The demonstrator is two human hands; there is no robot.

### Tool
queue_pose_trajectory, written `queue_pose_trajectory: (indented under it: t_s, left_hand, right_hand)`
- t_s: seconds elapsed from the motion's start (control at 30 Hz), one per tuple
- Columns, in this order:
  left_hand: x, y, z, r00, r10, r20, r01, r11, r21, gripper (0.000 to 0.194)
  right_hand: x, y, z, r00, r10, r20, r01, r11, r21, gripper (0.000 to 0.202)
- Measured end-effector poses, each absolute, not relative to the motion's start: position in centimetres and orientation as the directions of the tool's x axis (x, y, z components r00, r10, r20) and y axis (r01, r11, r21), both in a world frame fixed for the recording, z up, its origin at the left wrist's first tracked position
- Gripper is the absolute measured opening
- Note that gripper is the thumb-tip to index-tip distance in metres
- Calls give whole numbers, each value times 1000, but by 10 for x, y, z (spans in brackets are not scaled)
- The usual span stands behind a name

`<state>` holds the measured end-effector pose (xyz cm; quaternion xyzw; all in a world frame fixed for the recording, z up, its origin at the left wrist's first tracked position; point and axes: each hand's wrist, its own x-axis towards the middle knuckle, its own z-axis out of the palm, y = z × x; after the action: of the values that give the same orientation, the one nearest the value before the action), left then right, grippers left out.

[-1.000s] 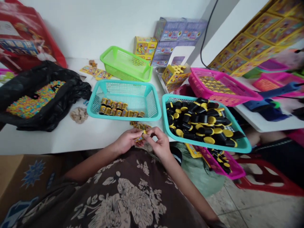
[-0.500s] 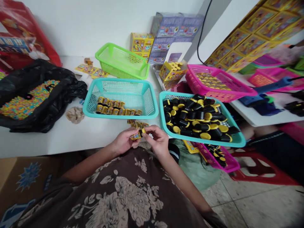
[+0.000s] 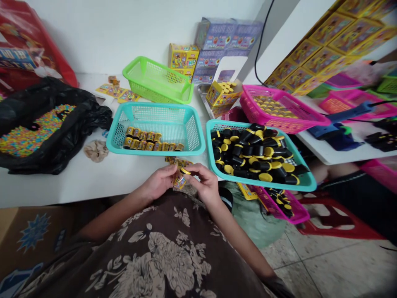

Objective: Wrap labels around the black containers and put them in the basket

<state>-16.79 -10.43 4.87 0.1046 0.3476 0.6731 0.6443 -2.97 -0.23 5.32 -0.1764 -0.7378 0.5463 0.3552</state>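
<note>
Just past the table's front edge, my right hand [image 3: 204,180] pinches a small black jar with a yellow lid [image 3: 185,170]. A printed yellow sticker label [image 3: 180,181] hangs at the jar, and my left hand [image 3: 159,181] has its fingers closed on the label's left side. How far the label is stuck on cannot be made out. More printed labels [image 3: 171,159] lie on the table behind my fingers. A turquoise basket [image 3: 202,142] beyond my hands holds two rows of labelled jars [image 3: 142,145]. Plain black jars with yellow lids [image 3: 248,151] fill another turquoise basket [image 3: 312,184] to the right.
A green basket [image 3: 189,93] stands behind, with purple boxes [image 3: 217,33] at the wall. A pink basket [image 3: 322,118] of jars is at right. Colourful pellets [image 3: 40,130] lie in a black bag [image 3: 89,109] at left. Another person's leg [image 3: 356,190] shows at right.
The jar has turned in my fingers so its yellow lid faces up, and the label now hangs lower, more spread out. The view has shifted slightly.
</note>
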Motion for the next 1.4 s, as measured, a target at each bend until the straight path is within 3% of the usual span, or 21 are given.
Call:
queue_pose_trajectory:
  t_s: [0.13, 0.3, 0.53, 0.67, 0.87, 0.97, 1.07, 1.17, 1.23, 1.3, 1.4]
  left_hand:
    - [-165, -104, 56, -242, 921, -304, -769, 8, 639, 17]
    - [-162, -104, 61, -333, 913, -238, -686, -61, 725, 23]
    - [-161, -101, 58, -337, 893, -298, -729, -47, 683, 25]
    - [-160, -100, 65, -300, 918, -257, -724, -44, 689, 28]
    - [-164, -99, 66, -342, 921, -186, -654, -91, 751, 30]
    - [-165, -100, 62, -373, 901, -220, -648, -83, 757, 28]
    - [-166, -101, 60, -376, 878, -297, -638, -13, 770, 31]
    - [-165, -101, 60, -171, 908, -381, -715, 151, 682, 43]
    - [-164, -100, 61, -71, 916, -395, -792, 189, 580, 39]
    - [-163, -99, 64, -73, 919, -388, -846, 149, 512, 25]
    - [-163, -97, 67, -132, 920, -369, -865, 75, 497, 14]
  right_hand:
    - [-33, -4, 56, -691, 659, 298, -120, 302, -946, 17]
    - [-39, -10, 53, -678, 711, 186, -163, 101, -981, 21]
    - [-39, -12, 47, -684, 717, 134, -153, 38, -988, 20]
    - [-34, -10, 52, -628, 720, 297, -204, 216, -955, 18]
    - [-32, -7, 66, -674, 580, 457, -72, 565, -822, 20]
    - [-33, -6, 65, -618, 590, 520, -34, 640, -768, 16]
    - [-30, -4, 59, -527, 548, 650, 15, 770, -637, 27]
    - [-27, -3, 53, -523, 413, 746, -3, 874, -487, 37]
    - [-25, -4, 51, -563, 349, 749, -38, 894, -446, 38]
    - [-25, -5, 53, -593, 338, 731, -64, 885, -461, 42]
    - [-25, -8, 58, -573, 423, 702, -60, 832, -551, 50]
